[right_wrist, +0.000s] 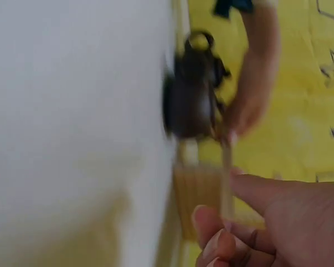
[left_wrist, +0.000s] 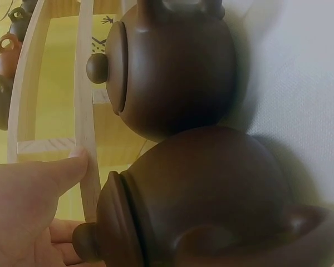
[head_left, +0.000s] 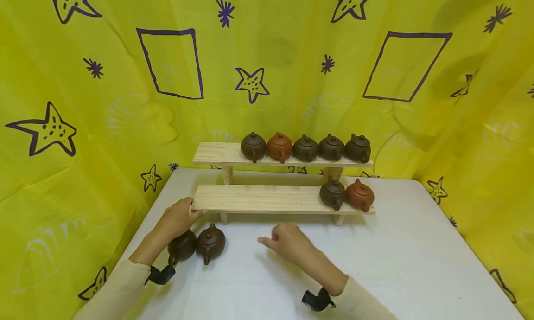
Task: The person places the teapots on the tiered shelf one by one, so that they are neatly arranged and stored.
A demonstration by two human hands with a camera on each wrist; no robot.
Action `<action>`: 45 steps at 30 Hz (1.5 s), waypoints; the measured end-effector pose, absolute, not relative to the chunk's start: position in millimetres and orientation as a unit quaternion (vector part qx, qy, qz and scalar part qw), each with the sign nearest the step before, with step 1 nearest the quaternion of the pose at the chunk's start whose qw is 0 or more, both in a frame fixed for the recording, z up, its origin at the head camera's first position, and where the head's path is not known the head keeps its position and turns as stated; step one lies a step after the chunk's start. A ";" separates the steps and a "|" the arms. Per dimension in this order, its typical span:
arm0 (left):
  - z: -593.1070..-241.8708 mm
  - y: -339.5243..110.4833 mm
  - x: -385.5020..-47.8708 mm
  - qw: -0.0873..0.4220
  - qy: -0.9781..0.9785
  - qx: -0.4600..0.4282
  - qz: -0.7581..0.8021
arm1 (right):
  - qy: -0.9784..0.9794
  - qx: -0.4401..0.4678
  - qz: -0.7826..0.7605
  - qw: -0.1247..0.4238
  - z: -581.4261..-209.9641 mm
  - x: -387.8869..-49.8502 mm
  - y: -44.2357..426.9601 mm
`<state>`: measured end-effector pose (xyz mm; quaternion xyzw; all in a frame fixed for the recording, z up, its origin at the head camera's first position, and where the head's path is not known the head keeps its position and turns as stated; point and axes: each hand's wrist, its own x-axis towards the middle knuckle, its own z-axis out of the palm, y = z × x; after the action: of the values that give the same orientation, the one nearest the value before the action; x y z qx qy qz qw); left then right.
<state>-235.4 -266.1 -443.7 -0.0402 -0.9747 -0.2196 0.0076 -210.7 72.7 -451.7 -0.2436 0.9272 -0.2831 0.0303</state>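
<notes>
My left hand (head_left: 176, 220) grips the left end of the lower board of a two-tier wooden shelf (head_left: 254, 198). In the left wrist view its thumb (left_wrist: 72, 167) lies on the board's edge, the other fingers beyond it. Below and beside that hand stand two dark brown teapots; one teapot (head_left: 181, 246) is partly hidden under the forearm, and the other teapot (head_left: 210, 242) is in plain sight. Over the table in front of the shelf is my right hand (head_left: 289, 242), holding nothing, its fingers loosely curled and thumb out. The right wrist view is blurred.
Several teapots (head_left: 306, 148) line the upper board, one of them a reddish-brown teapot (head_left: 279, 147). On the lower board's right end sit a dark teapot (head_left: 332, 194) and a reddish teapot (head_left: 359, 195). A white cloth (head_left: 396, 264) covers the table; yellow patterned curtains (head_left: 283, 97) surround it.
</notes>
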 end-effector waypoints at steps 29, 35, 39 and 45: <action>-438.6 -262.0 -232.4 0.005 -0.975 -0.040 -0.219 | 0.921 -0.295 -0.242 0.084 -477.9 -193.5 -34.8; -438.4 -262.7 -231.3 0.007 -0.973 -0.045 -0.227 | 0.939 -0.300 -0.162 0.043 -479.1 -190.5 -41.1; -439.4 -263.5 -231.7 0.007 -0.972 -0.045 -0.230 | 0.934 -0.313 -0.169 0.034 -481.2 -188.5 -35.7; -441.9 -265.7 -232.9 0.012 -0.973 -0.046 -0.227 | 0.918 -0.334 -0.213 0.029 -471.1 -189.1 -13.6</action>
<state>-232.9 -265.7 -441.9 -0.0459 -0.9728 -0.2269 0.0120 -189.1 -13.6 -471.1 -0.3338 0.9178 -0.2129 0.0289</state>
